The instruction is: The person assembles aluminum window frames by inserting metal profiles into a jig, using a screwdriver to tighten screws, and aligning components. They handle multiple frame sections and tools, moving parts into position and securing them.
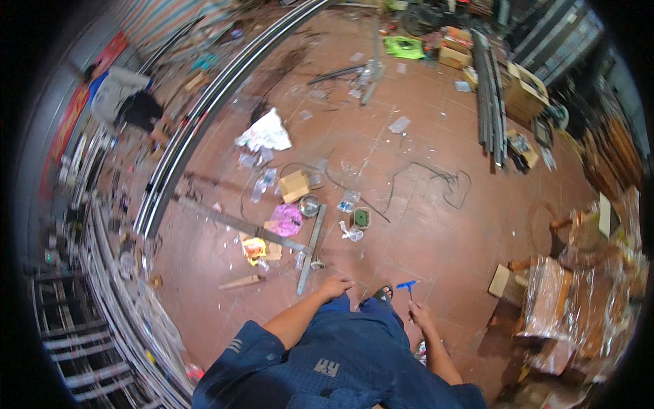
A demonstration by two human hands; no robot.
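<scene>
Here's the blue tool (407, 284), up in the air in your right hand (419, 315), your fingers closed round its handle. The handle's long axis points away from you, leaning slightly left; the head sits crosswise at its far end. So the right hand has it, and the left hand (335, 286) is well apart, over to the left by your knee, fingers loosely stretched, nothing seen in them. Between the two, your sandal (383, 294) shows just left of the tool's head. Further out, beyond your left hand, the metal bars (313, 249) meet on the floor (436, 252), the green tub (361, 218) to their right. Toward the floor's right edge, wrapped furniture (545, 293); toward its left edge, long rails (225, 88).
</scene>
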